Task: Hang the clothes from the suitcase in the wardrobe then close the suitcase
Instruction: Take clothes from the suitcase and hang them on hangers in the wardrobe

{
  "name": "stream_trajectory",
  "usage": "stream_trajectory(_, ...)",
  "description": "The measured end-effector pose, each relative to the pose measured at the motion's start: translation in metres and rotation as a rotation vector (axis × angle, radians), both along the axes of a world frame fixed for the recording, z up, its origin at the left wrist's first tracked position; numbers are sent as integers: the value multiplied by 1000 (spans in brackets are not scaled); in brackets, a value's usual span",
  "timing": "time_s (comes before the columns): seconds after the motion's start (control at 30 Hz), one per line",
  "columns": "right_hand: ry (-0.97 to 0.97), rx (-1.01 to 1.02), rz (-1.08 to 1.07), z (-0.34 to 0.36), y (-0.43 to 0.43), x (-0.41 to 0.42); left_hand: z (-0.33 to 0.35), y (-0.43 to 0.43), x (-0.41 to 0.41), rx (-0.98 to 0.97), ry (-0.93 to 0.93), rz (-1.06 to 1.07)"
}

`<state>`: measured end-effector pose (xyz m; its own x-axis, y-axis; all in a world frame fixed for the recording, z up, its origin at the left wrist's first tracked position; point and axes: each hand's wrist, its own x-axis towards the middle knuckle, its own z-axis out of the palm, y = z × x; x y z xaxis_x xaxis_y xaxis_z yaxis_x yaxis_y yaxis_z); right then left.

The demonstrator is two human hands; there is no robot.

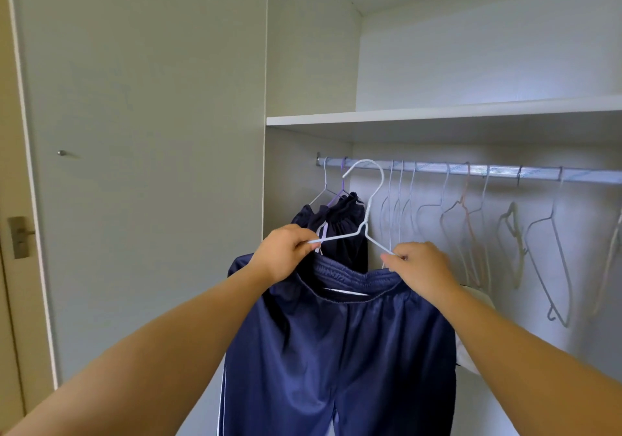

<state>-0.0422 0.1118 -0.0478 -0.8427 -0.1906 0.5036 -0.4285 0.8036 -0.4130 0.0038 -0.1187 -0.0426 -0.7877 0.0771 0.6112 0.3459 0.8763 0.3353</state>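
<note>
Navy blue trousers (340,351) with a white side stripe hang from a thin white wire hanger (368,213) held up in front of the open wardrobe. My left hand (286,250) pinches the hanger's left shoulder and my right hand (420,267) pinches its right shoulder at the waistband. The hanger's hook is level with the metal rail (471,169), and I cannot tell whether it touches the rail. A dark navy garment (340,230) hangs on the rail behind. The suitcase is out of view.
Several bare wire hangers (471,233) hang along the rail to the right. A white shelf (437,117) runs above the rail. The wardrobe door (144,166) stands open on the left. Something white (471,351) lies low behind my right forearm.
</note>
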Motion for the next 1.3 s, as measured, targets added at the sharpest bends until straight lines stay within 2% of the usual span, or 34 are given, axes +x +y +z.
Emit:
stream_trajectory(0.1,-248,-105,113,12,-1,3,-1,1,-3,35,-67,-1)
stream_trajectory(0.17,-399,-150,132,18,0,6,-4,0,-11,41,-176,15)
stream_trajectory(0.27,-601,-127,106,17,9,11,-8,3,-18,-119,-426,31)
stream_trajectory(0.33,-715,-88,75,11,20,10,-8,8,-18,-76,-514,27)
stream_trajectory(0.43,-818,-199,42,2,32,8,-9,12,-24,67,-494,30)
stream_trajectory(0.6,-929,-433,73,-6,28,-1,-13,18,-36,111,-485,95)
stream_trajectory(0.77,-918,-584,122,-6,0,-15,-9,15,-56,169,-435,119)
stream_trajectory(0.9,-806,-775,145,12,-32,-39,1,3,-85,169,-371,134)
stream_trajectory(1.2,-586,-803,7,58,-94,-151,30,-26,-181,208,-297,69)
stream_trajectory(1.3,-536,-935,24,70,-104,-189,39,-34,-221,230,-298,33)
